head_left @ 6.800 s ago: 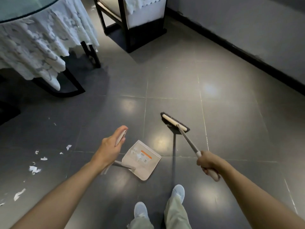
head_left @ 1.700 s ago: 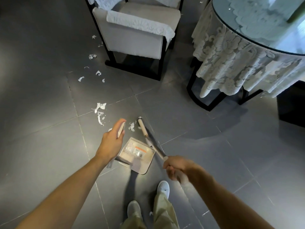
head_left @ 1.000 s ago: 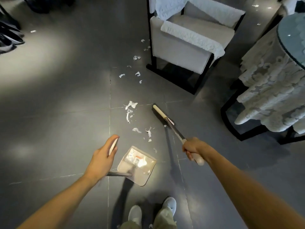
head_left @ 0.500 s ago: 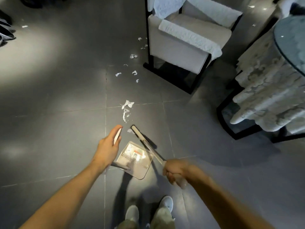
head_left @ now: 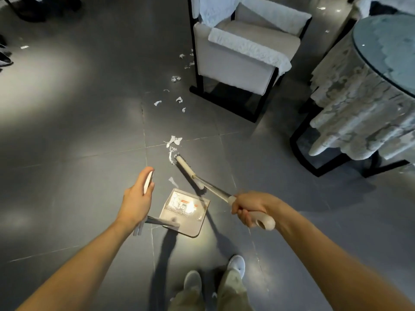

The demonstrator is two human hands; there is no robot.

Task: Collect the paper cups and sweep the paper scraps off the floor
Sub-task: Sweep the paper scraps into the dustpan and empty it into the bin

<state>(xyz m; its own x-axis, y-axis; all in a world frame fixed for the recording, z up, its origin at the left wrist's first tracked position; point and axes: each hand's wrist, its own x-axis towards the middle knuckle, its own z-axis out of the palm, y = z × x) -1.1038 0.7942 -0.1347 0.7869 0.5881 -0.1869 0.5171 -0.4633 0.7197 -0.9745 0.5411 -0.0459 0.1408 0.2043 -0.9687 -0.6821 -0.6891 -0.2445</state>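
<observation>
Two pale shoes [head_left: 235, 264] of mine stand nearest on the dark grey tiled floor [head_left: 67, 176]. My left hand [head_left: 137, 198] is curled round the pale upright handle of the grey flat dustpan [head_left: 184, 212]. My right hand [head_left: 249, 207] is clenched on the cream long-handled broom [head_left: 188, 173]. The broom's head lies just beyond the pan, its far end touching a clump of white torn paper scraps [head_left: 171, 153]. More scraps trail toward the beige black-framed armchair [head_left: 235, 61]. To the right stands a round glass table [head_left: 386, 52] draped in lace.
</observation>
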